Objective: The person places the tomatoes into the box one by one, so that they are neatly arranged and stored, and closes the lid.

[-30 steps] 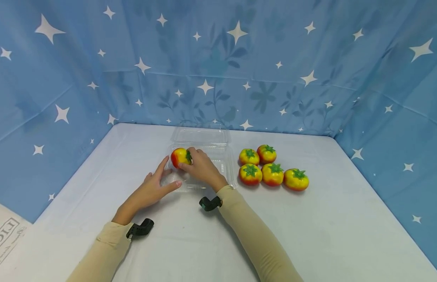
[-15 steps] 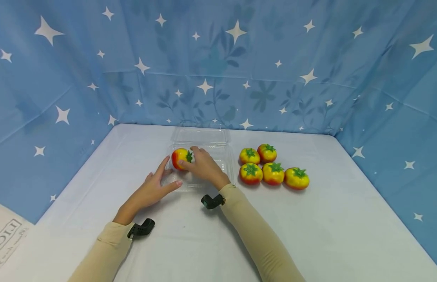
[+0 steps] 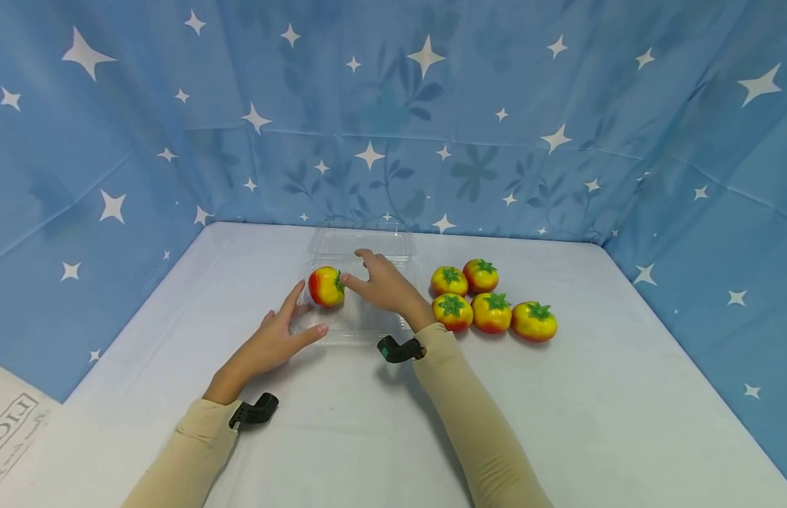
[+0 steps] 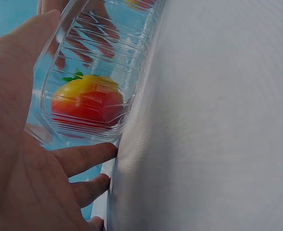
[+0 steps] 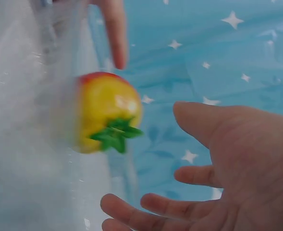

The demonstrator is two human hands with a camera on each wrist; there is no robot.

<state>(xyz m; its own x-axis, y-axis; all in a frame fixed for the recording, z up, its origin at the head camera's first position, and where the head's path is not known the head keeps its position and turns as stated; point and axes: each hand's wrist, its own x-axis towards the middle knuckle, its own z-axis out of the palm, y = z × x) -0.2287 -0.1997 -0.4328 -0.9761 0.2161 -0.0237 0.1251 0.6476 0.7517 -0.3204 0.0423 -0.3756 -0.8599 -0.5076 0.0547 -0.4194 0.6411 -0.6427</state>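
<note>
A yellow-and-red tomato [image 3: 327, 286] with a green leafy top lies in the left part of a clear plastic clamshell box [image 3: 368, 326], whose lid [image 3: 361, 243] is folded back behind it. My left hand [image 3: 272, 342] spreads round the box's near left corner, thumb in front and fingers along the left side. In the left wrist view the tomato [image 4: 88, 101] shows through the ribbed wall. Over the right part of the box, my right hand [image 3: 387, 284] holds nothing. In the right wrist view its fingers are spread, apart from the tomato [image 5: 110, 113].
Several more tomatoes [image 3: 491, 314] sit in a loose cluster on the white table [image 3: 590, 409], right of the box. A blue curtain [image 3: 393, 120] with white stars stands behind and at both sides. White printed material [image 3: 15, 430] lies at the lower left edge.
My right hand has let go of the tomato and moved right and slightly back, its fingers opening. The tomato stays at the box's left side. My left hand has kept its place.
</note>
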